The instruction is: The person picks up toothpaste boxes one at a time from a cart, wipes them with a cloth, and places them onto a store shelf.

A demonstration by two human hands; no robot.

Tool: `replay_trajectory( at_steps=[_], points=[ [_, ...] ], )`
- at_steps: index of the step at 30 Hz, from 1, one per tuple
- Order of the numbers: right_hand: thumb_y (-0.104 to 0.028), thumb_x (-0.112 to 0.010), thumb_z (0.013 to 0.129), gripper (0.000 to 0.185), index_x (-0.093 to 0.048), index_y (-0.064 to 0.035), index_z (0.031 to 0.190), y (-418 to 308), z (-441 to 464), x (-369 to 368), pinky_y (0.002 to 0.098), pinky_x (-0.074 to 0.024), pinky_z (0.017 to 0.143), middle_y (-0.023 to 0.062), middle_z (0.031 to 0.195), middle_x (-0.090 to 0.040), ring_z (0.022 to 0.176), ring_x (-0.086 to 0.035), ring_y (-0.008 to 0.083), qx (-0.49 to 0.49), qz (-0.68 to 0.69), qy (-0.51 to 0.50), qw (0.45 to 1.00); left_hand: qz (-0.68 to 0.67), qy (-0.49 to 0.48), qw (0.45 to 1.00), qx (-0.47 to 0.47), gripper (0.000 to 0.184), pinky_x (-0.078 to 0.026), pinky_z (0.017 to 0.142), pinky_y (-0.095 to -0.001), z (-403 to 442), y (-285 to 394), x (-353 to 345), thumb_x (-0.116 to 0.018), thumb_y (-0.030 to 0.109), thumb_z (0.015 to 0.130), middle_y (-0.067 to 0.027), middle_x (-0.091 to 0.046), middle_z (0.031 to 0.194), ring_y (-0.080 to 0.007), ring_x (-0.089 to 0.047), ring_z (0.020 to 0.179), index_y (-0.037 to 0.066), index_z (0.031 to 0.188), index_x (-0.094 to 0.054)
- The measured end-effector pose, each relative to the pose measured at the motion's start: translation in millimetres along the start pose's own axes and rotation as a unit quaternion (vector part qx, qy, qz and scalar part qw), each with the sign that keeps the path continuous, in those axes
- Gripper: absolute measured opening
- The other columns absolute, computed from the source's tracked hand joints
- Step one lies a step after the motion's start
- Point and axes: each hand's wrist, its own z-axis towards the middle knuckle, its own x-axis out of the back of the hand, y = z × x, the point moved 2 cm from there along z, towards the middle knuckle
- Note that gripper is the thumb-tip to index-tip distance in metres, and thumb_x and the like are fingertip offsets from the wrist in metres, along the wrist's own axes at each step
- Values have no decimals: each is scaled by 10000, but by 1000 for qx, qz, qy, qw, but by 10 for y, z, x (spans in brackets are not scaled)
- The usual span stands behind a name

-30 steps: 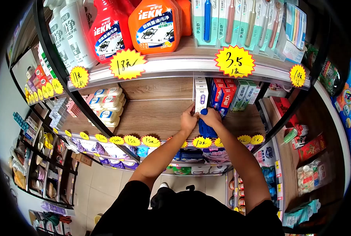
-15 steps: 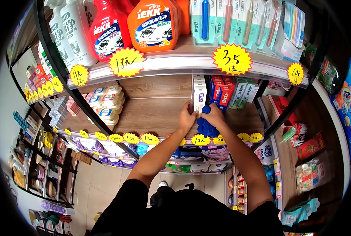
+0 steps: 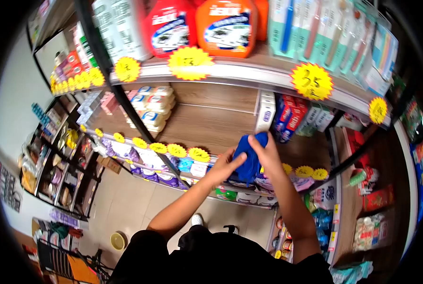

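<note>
"Where the two forearms meet, at the front of the brown wood-grain shelf [image 3: 197, 128], what is held?"

"Blue bunched cloth [image 3: 247, 163], soft-looking, over the shelf's front edge as the camera sees it. Right hand [image 3: 268, 154] clamped on it: thumb on the near face, fingers out of sight behind. Left hand [image 3: 223, 168] at the other side, thumb against the cloth. Cannot tell whether that hand grips or only steadies."

"Why both hands?"

"Limp stuff, by judgement; a hand on each side keeps the bundle gathered. Held low and forward, it probably clears the upright narrow white boxes [image 3: 265, 113] just beyond."

"And the stock?"

"Red-and-blue cartons [image 3: 294, 118] stand close to the right of the white ones, ends outward, likely so the print shows and depth is used. Pale wrapped packs [image 3: 155, 106] sit stacked at the left, perhaps to save width. Yellow starburst price tags [image 3: 312, 81] line the edges, facing the shopper."

"What is lost?"

"Motion blur on the upper row; handwriting on several tags unreadable. Cloth and hands hide part of the lower edge. Upper shelf cuts off the view of the boxes' far ends. Bottle tops [image 3: 225, 4] run out of frame. Cloth's folds: underside unseen, so anything within cannot be made out."
</note>
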Motion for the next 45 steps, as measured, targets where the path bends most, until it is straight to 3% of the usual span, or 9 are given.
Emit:
replay_trajectory(
  at_steps=[4, 9, 15, 22, 29, 33, 37, 41, 45],
  points=[
    [-317, -770, 916, 599, -414, -2, 1280, 228, -456, -718, 343, -464, 952, 126, 1159, -564, 1096, -553, 196, -68, 75, -52, 994, -20, 123, 992, -15, 371, -496, 880, -260, -568, -204, 502, -711, 247, 974, -35, -677, 1093, -101, -614, 987, 28, 1252, -600],
    [-149, -736, 917, 424, -508, -54, 1262, 319, -1038, -1747, 326, -449, 982, 58, 1188, -581, 1091, -556, 166, -136, 147, -200, 959, -87, 289, 952, -43, 195, -461, 704, -223, -1462, -279, 1472, -698, 231, 976, 19, -618, 889, -59, -556, 798, 63, 1029, -614],
    [-40, -668, 901, 406, -556, -31, 1291, 905, -1768, -3222, 314, -482, 939, 38, 1150, -609, 1028, -595, 149, -248, 144, -332, 898, -53, 390, 919, -28, 260, -493, 838, -253, -2944, -190, 2700, -656, 234, 1003, -5, -653, 1037, -90, -602, 944, 65, 1197, -616],
    [-77, -668, 903, 270, -621, -19, 1163, 799, -2358, -4890, 307, -470, 932, 32, 1093, -659, 1020, -608, 142, -263, 190, -410, 852, -281, 428, 853, -97, 405, -528, 989, -379, -4525, 99, 3992, -656, 269, 1006, -64, -654, 1219, -194, -650, 1100, 56, 1332, -544],
    [-62, -735, 862, 328, -639, -21, 1173, 1055, -2701, -6386, 318, -499, 937, 75, 1118, -682, 1058, -634, 159, -296, 87, -588, 748, -245, 459, 853, -24, 374, -555, 953, -419, -5332, -231, 4898, -708, 99, 933, -120, -672, 1204, -230, -663, 1115, 27, 1276, -579],
    [-25, -659, 857, 228, -649, -16, 1085, 1290, -2698, -7091, 332, -530, 875, 74, 1026, -686, 963, -652, 176, -322, 95, -522, 784, -279, 535, 796, -35, 338, -554, 946, -427, -5585, -115, 5418, -654, 100, 965, -105, -672, 1196, -230, -658, 1113, 49, 1287, -569],
    [-59, -613, 861, 154, -645, -18, 1006, 1432, -2577, -7933, 361, -555, 814, 75, 939, -670, 861, -658, 204, -453, 194, -465, 735, -237, 611, 750, -90, 355, -528, 956, -387, -5655, 68, 6094, -629, 92, 972, -71, -659, 1213, -199, -627, 1134, 70, 1317, -551],
    [-231, -623, 940, 211, -667, -54, 1045, 1615, -2404, -8977, 376, -558, 854, 84, 1025, -708, 911, -685, 220, -552, 199, -458, 668, 53, 662, 735, -134, 438, -462, 1021, -314, -5463, 252, 6996, -619, 10, 946, -75, -635, 1248, -168, -600, 1136, 86, 1371, -542],
    [-364, -543, 1006, 379, -618, -61, 1220, 1663, -2096, -9931, 402, -467, 1029, 91, 1220, -684, 1150, -631, 234, -545, 284, -462, 639, 216, 660, 717, -60, 489, -442, 1061, -326, -5231, 353, 7840, -564, -55, 928, -131, -585, 1364, -199, -576, 1217, 46, 1405, -529]
  ],
)
